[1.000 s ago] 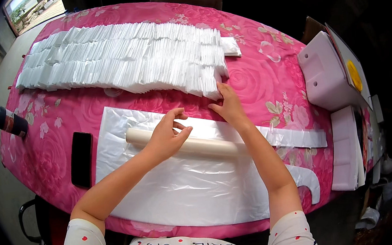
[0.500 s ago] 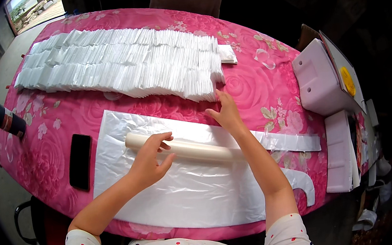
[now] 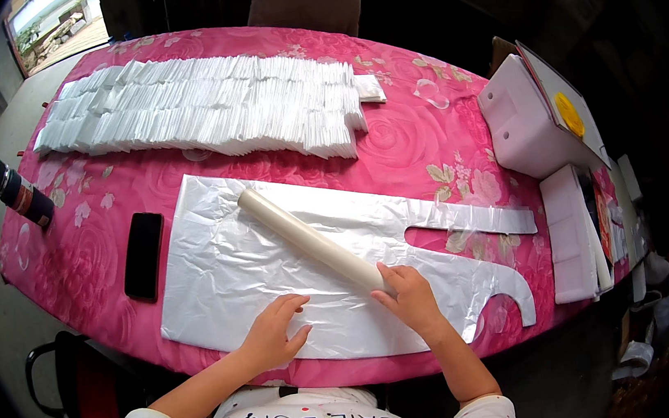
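Observation:
A white plastic sheet point(image 3: 217, 264), cut with strap-like ends on its right side and looking like a folded apron, lies flat and slightly wrinkled before me. On it, slanting from upper left to lower right, rests a smooth cream-coloured tube point(image 3: 305, 241). Its near right end is in my right hand point(image 3: 410, 295), thumb and fingers closed around it. My left hand point(image 3: 276, 335) is at the lower part of the sheet, fingers apart and curved, holding nothing. Whether its fingertips touch the plastic I cannot tell.
Long rows of folded white plastic packets point(image 3: 199, 109) stand across the far side of the pink floral tablecloth point(image 3: 417, 138). To the left lie a black phone point(image 3: 144, 257) and a dark bottle point(image 3: 21, 193). White foam boxes point(image 3: 527, 125) bound the right side. A chair point(image 3: 304, 2) stands beyond.
My right hand has come back from beside the packets and taken hold of the tube's right end. The tube has swung to a slant. My left hand has moved nearer to me, off the tube.

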The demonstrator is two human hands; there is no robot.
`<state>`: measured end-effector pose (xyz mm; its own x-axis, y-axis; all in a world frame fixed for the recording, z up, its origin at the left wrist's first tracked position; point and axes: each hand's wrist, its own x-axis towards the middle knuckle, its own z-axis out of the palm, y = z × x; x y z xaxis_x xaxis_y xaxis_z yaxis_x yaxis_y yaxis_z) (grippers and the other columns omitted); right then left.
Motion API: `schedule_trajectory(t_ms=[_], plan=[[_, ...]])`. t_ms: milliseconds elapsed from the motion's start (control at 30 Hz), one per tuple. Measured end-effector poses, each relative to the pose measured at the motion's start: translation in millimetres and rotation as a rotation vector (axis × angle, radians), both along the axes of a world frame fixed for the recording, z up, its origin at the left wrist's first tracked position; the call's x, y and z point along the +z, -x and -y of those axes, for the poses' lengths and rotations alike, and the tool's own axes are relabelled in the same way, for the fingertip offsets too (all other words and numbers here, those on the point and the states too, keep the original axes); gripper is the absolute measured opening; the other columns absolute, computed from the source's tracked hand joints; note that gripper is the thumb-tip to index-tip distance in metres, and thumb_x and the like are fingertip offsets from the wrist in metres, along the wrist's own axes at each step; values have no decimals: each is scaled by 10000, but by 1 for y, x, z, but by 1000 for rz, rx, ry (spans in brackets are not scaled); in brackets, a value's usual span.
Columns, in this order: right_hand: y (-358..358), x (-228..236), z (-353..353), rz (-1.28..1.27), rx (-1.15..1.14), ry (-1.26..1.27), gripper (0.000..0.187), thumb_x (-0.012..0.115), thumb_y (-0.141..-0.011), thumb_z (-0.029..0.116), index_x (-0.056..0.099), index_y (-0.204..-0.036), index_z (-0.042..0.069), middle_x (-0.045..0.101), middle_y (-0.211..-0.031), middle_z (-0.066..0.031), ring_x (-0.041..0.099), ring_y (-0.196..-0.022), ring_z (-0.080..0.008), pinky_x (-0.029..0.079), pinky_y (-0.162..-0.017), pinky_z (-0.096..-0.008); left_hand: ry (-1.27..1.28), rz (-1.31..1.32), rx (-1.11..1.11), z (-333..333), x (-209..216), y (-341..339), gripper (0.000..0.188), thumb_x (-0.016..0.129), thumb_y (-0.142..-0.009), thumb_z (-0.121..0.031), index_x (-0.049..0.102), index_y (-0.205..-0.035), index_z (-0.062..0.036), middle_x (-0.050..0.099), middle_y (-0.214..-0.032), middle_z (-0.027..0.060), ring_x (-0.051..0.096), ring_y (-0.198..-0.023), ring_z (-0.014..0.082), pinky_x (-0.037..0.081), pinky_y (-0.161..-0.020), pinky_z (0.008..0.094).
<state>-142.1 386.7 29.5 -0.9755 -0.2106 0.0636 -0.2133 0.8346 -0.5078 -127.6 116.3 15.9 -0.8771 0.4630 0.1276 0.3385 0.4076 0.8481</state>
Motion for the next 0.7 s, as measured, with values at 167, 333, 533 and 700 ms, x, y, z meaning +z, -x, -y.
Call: schedule_trajectory(t_ms=[167,333,533,700], plan=[[-58,-2,26,90,258,152,512,631,-811,301,516,-1216,9,529,-1171,-188,495,-1091,-317,400,-926,-390,173,-172,37,-28,-9,-14,691,645,-787,-275,331,-1348,-21,138,-1414,307,176,-1302,462,211,-1058,485],[-68,-33,-5,-52,209,-92,513,543,-856,297,451,-1298,56,341,-1412,-140,282,-1324,-300,241,-1068,-393,287,-290,-95,-50,-16,-22,715,606,-809,-391,324,-1362,-36,55,-1435,316,88,-1325,489,167,-1075,503],[-61,-53,-158,-155,-223,-297,481,463,-877,218,419,-1300,-8,364,-1385,-190,333,-1287,-319,241,-1072,-390,170,-242,-195,-83,-22,-29,734,608,-797,-357,303,-1352,15,53,-1443,304,88,-1335,473,159,-1081,490],[-89,-62,-278,-188,-738,-397,393,431,-896,171,503,-1213,-50,455,-1305,-216,404,-1238,-341,307,-1042,-371,229,-302,-268,-107,-15,-30,678,608,-795,-322,352,-1317,26,155,-1435,273,127,-1342,435,179,-1085,474]])
